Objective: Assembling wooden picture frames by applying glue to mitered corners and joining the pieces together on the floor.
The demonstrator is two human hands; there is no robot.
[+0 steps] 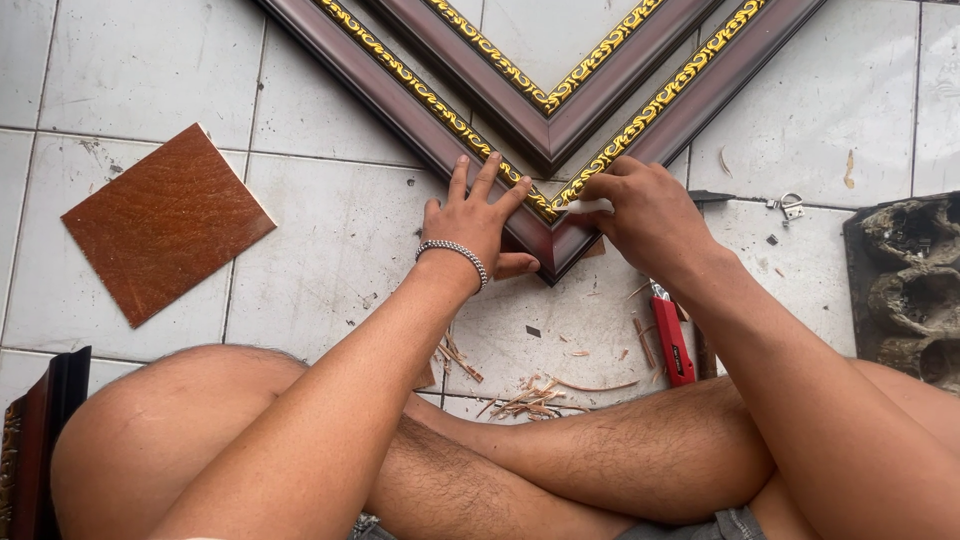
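Note:
A dark red picture frame (400, 100) with a gold ornamental strip lies on the tiled floor, its corner pointing toward me. A second, smaller frame (545, 115) lies nested inside it. My left hand (478, 225) rests flat on the left side of the outer corner, fingers spread, a beaded bracelet on the wrist. My right hand (645, 215) presses a small white object (590, 206) against the gold strip at the corner joint. What the white object is I cannot tell.
A brown square board (165, 222) lies on the tiles at left. A red utility knife (672, 340) and wood shavings (530, 398) lie near my crossed legs. A small metal hanger (790, 207) sits at right, beside a dark carved piece (910, 285). Another frame piece (40, 440) lies at lower left.

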